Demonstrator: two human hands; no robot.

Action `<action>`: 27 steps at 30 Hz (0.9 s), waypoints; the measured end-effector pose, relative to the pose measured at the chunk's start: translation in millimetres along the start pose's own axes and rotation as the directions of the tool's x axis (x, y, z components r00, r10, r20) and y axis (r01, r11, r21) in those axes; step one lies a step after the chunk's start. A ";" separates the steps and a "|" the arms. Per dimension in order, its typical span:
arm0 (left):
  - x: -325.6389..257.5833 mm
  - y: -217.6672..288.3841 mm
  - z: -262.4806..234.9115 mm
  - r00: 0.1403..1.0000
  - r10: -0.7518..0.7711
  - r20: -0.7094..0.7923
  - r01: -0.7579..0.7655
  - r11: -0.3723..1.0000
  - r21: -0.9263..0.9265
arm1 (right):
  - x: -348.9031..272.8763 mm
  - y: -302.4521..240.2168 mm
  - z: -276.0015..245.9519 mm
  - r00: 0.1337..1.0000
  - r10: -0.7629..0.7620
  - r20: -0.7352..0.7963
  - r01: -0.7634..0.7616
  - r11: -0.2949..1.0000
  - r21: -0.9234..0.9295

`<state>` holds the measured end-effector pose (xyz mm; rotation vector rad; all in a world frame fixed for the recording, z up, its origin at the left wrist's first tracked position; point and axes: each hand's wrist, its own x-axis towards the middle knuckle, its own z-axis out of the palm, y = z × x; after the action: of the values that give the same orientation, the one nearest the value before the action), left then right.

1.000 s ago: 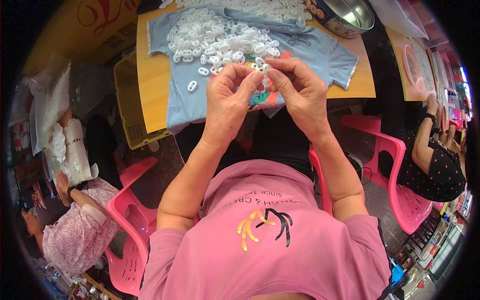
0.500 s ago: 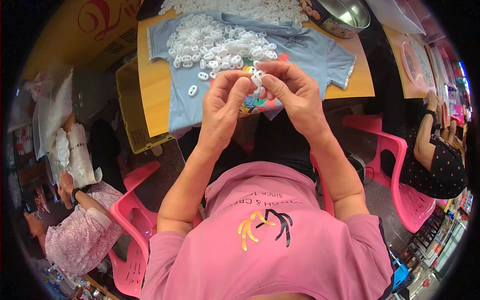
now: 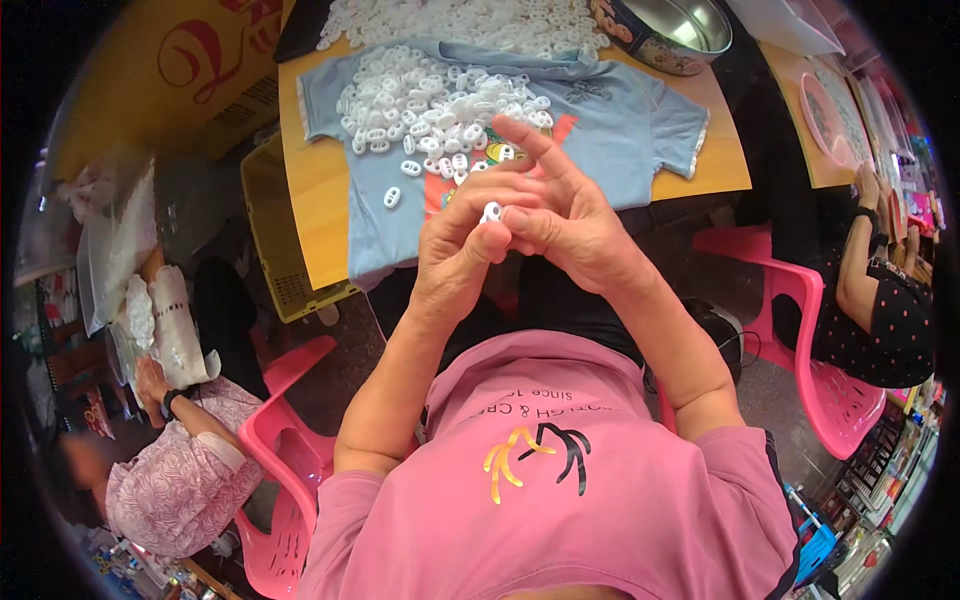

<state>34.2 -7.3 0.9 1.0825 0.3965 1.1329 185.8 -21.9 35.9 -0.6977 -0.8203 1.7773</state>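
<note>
Fingers (image 3: 505, 225) higher now, white piece (image 3: 491, 212) pinched.

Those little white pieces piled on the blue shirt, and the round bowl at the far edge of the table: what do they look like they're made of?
The white pieces look like moulded plastic: matte, uniform white, identical ovals with two holes. The person's left hand and right hand pinch one together. The bowl seems to be metal, with a shiny grey inside. The blue shirt is soft knit cloth.

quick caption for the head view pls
Both hands, left hand and right hand, pinch a small white plastic piece above a piece-strewn light blue shirt.
</note>
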 end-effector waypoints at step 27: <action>-33.2 111.7 -249.0 0.647 0.457 -0.610 0.466 0.397 0.791 | 28.2 -11.2 -65.8 0.851 -0.512 0.121 0.158 0.030 -0.987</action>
<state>-222.1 87.5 -29.0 1.4733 1.9939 1.3430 233.8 21.3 2.9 -1.4104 -1.8372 0.3490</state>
